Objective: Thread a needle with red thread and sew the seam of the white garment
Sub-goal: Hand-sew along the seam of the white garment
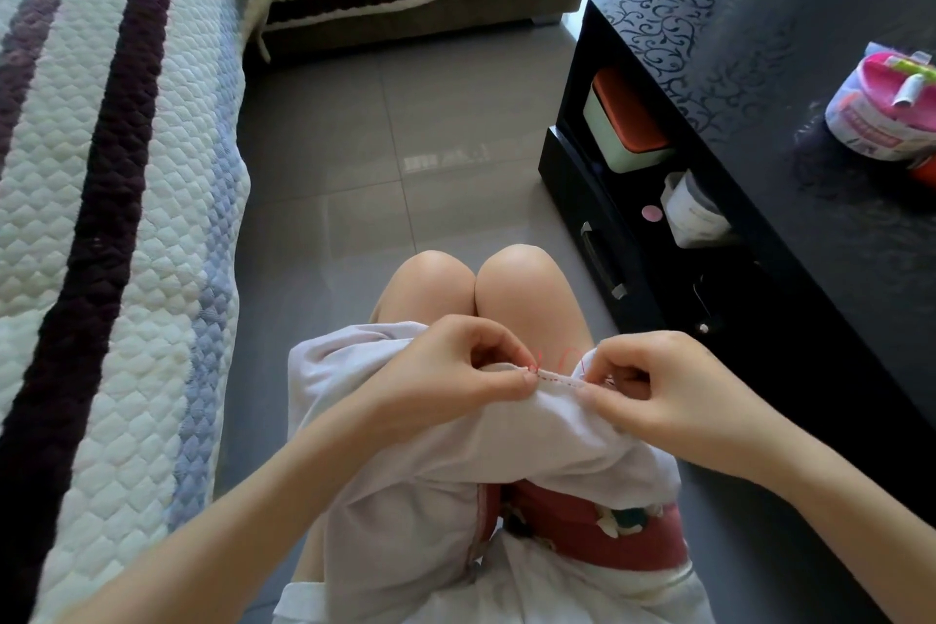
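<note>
The white garment [435, 471] lies draped over my lap. Its seam [554, 380] is stretched between both hands and carries a short row of red stitches. My left hand [456, 370] pinches the seam at the left end of the stitches. My right hand [658, 390] pinches the fabric at the right end. Loose red thread [567, 357] loops faintly above the seam between the hands. The needle is too small to make out.
A black coffee table [759, 81] stands close on the right, with a pink-and-white pouch [884, 106] on top and boxes on its lower shelf. A quilted striped sofa cover [101, 218] fills the left. Grey floor tiles [380, 157] lie ahead of my knees.
</note>
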